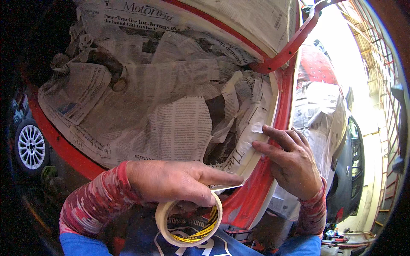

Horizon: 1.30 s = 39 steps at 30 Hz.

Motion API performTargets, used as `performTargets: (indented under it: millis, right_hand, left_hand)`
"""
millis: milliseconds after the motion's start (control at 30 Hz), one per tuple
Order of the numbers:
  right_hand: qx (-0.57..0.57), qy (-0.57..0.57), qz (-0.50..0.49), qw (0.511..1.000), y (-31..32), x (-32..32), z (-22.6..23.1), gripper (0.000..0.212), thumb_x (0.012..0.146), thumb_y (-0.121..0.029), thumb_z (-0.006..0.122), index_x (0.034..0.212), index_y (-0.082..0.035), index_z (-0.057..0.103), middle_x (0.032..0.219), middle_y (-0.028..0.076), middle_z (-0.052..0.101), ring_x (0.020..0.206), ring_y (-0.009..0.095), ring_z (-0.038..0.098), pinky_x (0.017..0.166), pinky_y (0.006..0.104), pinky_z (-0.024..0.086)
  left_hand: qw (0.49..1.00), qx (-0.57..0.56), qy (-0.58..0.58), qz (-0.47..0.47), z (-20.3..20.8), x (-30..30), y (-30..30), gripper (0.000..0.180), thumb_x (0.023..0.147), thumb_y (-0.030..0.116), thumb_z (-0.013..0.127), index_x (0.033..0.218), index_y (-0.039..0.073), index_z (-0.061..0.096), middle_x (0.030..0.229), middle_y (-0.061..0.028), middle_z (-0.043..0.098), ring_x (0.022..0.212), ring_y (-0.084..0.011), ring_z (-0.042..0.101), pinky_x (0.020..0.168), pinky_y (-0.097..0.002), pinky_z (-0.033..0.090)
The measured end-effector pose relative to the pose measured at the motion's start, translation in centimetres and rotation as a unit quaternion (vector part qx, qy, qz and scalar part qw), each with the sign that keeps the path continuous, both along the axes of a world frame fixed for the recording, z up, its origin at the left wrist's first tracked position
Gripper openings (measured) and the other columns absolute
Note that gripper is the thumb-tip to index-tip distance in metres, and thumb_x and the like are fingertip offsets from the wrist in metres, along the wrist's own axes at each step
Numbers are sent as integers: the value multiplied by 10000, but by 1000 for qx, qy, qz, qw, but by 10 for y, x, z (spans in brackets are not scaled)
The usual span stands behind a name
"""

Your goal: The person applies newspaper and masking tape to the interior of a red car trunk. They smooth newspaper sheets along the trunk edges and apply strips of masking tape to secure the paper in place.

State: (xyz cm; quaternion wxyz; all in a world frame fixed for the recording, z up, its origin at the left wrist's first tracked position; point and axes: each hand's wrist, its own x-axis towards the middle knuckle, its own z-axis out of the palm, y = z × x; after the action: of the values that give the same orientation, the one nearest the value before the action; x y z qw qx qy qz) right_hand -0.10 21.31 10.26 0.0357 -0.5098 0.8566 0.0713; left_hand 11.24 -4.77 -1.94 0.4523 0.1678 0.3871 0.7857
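Grips a roll of tape (161, 219) in the left hand (171, 179), low in front of the blue shirt (139, 234), and touches the newspaper (183, 123) edge beside the red car frame (256, 187) with parted fingers of the right hand (294, 164).

tape roll (194, 237) before newspaper (179, 123); wheel (31, 144) left, car (355, 170) right.

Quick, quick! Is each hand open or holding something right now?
Left hand: closed, holding the tape.
Right hand: open, fingertips at the newspaper's edge.
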Motion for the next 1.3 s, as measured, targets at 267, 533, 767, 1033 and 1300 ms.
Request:
performTargets:
  millis: [267,533,767,1033,1300]
  right_hand:
    - [-6,-11,-5,1000,-2,1,0,555,775,4,718,1291,-195,765,1458,140,638,1257,369,634,1080,486,505]
    - [22,74,35,996,-5,2,1,499,812,-99,713,1295,-215,757,1434,101,661,1296,330,616,1168,528,423]
    - [24,-63,62,996,0,27,1,533,792,-86,711,1324,-111,728,1470,127,664,1479,406,521,1259,548,376]
    - [19,-117,41,992,10,26,8,530,893,-131,692,1420,-102,654,1540,129,605,1488,384,508,1243,532,393]
    - [-19,-7,41,999,9,-17,1,403,884,-132,682,1287,-128,713,1405,85,688,1375,394,567,1197,516,420]
  left_hand:
    - [999,24,-25,8,-4,3,-4,854,999,205,684,1700,-10,247,1719,-108,375,1511,-147,390,1256,-323,304]
    - [995,-8,101,14,2,-2,4,812,1039,210,642,1692,-36,228,1747,-162,319,1592,-196,287,1301,-353,221]
    - [975,-28,207,80,7,5,9,787,1003,258,583,1598,-175,304,1541,-328,534,1413,-291,553,1178,-359,442]
    - [974,-57,208,72,22,8,4,794,1015,279,560,1589,-196,286,1590,-359,466,1499,-339,475,1243,-364,374]
    - [978,-64,185,71,26,10,5,792,1002,262,556,1591,-192,284,1598,-360,455,1512,-344,457,1255,-369,354]
